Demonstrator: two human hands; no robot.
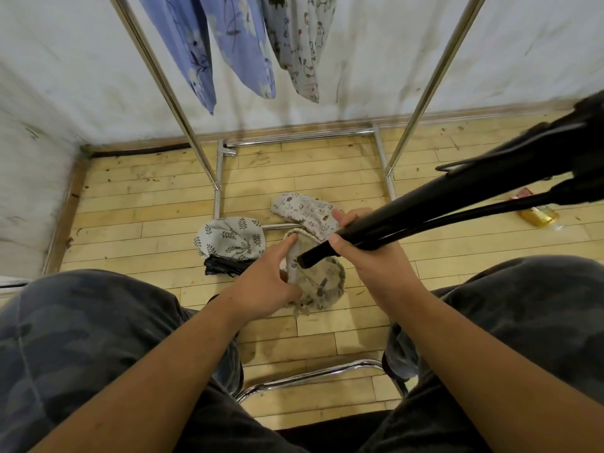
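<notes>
Your right hand (362,256) grips the black folded umbrella (425,207) near its lower end. Your left hand (264,282) pinches the rim of the grey printed fabric sleeve (322,284), held above the wooden plank floor (137,207) between your knees. The umbrella's end sits at the sleeve's mouth.

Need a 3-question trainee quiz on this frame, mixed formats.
1. True or false: the right hand grips the umbrella.
2. The left hand holds open: A) a cover B) a shoe C) a book.
3. Fill in: the leaf-print cover lies on the ____.

Key: 1 true; 2 A; 3 floor.
</notes>
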